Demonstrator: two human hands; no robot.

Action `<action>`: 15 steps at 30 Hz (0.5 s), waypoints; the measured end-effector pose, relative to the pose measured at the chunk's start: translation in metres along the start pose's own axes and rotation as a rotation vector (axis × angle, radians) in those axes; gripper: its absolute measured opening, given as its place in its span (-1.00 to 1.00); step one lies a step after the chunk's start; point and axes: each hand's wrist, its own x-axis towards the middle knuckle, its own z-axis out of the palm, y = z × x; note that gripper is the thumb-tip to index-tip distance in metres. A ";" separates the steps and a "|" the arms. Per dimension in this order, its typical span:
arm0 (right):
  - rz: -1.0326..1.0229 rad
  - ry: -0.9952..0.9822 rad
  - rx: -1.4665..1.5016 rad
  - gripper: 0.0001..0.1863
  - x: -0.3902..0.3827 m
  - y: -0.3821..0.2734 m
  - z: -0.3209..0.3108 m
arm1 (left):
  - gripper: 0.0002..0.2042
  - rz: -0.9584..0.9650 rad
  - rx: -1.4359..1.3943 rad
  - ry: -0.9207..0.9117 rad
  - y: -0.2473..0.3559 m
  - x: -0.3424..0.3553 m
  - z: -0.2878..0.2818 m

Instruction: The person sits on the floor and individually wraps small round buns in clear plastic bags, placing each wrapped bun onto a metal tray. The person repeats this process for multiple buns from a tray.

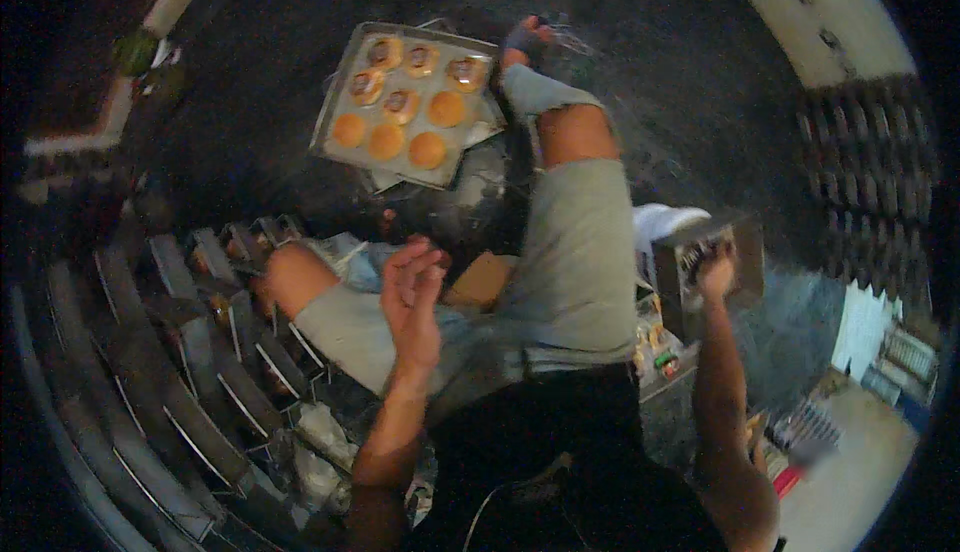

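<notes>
My left hand (pixel 412 297) is raised in front of my lap, fingers loosely apart and holding nothing. It hovers above my bent left knee and the grey shorts (pixel 575 262). Out to the right, my right hand (pixel 716 270) has its fingers curled on the rim of a grey metal box (pixel 690 297). Ahead on the dark floor lies a metal baking tray (pixel 350 50) with several round golden buns (pixel 428 149), some with a dark topping. My right leg stretches beside the tray, its foot (pixel 526 38) near the tray's far right corner.
Several empty metal trays and racks (pixel 200 352) are stacked in a curve at my left. A brown cardboard piece (pixel 482 278) lies between my legs. A white cloth (pixel 662 218) sits behind the box. A bright doorway (pixel 870 352) opens at lower right.
</notes>
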 end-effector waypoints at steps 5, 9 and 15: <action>0.177 0.041 -0.369 -0.63 -0.007 -0.097 -0.026 | -0.68 0.026 0.091 0.013 0.018 -0.016 0.016; 0.022 0.273 0.481 -0.81 -0.012 -0.073 -0.070 | -0.66 -0.010 0.117 -0.123 0.004 -0.020 0.035; 0.130 0.033 1.393 -0.76 -0.079 -0.281 -0.221 | -0.62 -0.021 0.104 -0.538 -0.016 -0.030 0.114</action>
